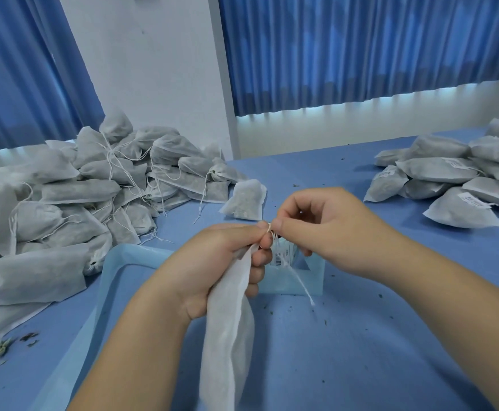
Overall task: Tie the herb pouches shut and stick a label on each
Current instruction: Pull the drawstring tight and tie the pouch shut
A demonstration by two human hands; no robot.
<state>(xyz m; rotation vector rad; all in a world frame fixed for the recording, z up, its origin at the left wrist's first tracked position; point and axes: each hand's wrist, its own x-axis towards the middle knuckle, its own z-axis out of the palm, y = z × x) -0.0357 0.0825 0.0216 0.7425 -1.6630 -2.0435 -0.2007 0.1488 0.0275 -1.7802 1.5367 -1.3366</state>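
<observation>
My left hand (221,262) grips the gathered neck of a white fabric herb pouch (227,330), which hangs down toward me over the blue table. My right hand (316,223) pinches the pouch's white drawstring (297,275) right at the neck, fingertips of both hands touching there. A loose end of the string trails down to the right. Behind my hands a sheet of printed labels (283,253) lies in a pale blue tray (117,271), mostly hidden.
A big heap of pouches with loose strings (73,188) fills the table's left side. One single pouch (245,200) lies just beyond my hands. A stack of labelled pouches (455,176) sits at the right. Herb crumbs dot the blue tabletop (360,336).
</observation>
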